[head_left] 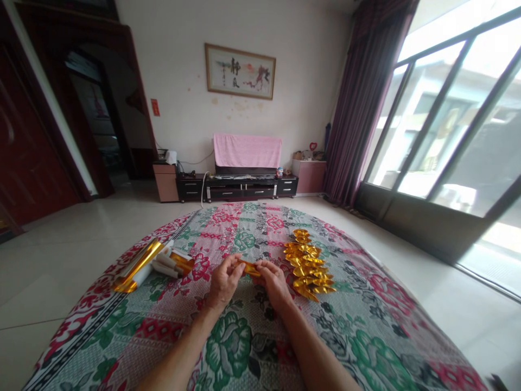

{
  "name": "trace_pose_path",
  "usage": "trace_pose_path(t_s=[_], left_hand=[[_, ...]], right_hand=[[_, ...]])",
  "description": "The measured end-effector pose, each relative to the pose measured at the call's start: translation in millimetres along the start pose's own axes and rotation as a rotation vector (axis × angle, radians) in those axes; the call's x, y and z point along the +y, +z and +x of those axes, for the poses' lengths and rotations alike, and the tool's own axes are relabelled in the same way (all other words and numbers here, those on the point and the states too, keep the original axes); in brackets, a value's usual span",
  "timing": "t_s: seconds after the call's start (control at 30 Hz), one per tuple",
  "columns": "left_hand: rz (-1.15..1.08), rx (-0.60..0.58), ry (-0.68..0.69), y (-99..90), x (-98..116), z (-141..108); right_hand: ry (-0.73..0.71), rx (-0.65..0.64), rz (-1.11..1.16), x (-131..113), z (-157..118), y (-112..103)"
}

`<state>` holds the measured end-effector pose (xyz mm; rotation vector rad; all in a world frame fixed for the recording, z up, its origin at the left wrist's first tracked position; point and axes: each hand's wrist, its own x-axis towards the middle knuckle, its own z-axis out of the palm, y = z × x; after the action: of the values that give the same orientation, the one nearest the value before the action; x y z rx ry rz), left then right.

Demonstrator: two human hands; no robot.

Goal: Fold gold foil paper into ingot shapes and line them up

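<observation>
Between my two hands, a small piece of gold foil [249, 268] is held just above the patterned cloth. My left hand [225, 280] pinches its left end with thumb and fingers. Its right end is gripped by my right hand [273, 279], whose fingertips are partly hidden. To the right, several folded gold foil pieces [309, 266] lie in a row running away from me. Rolled gold and white sheets [140, 266] rest in a loose pile at the left.
A flowered cloth [179, 326] covers the rounded surface under my hands. Beyond it stands a low black cabinet [244, 190] with a pink cloth [247, 150] above. Purple curtains [350, 114] and large windows are at the right, a dark red door [32, 141] at the left.
</observation>
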<state>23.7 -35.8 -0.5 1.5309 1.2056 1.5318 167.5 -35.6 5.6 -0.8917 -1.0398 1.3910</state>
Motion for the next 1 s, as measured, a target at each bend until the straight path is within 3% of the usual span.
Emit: trace_pose_path(t_s=[0.33,0.53,0.73,1.0], left_hand=[[0.021,0.051,0.016,-1.5,-7,2],[0.061,0.078,0.034,-4.3,-7,2],[0.072,0.105,0.049,-3.9,-10,3],[0.067,0.044,0.053,-5.4,-5,1]], right_hand=[[-0.006,-0.05,0.042,4,1,-3],[-0.055,-0.085,-0.049,-2,-5,3],[-0.096,-0.047,-0.102,-5,-7,8],[-0.128,-0.005,-0.095,-2,-5,7]])
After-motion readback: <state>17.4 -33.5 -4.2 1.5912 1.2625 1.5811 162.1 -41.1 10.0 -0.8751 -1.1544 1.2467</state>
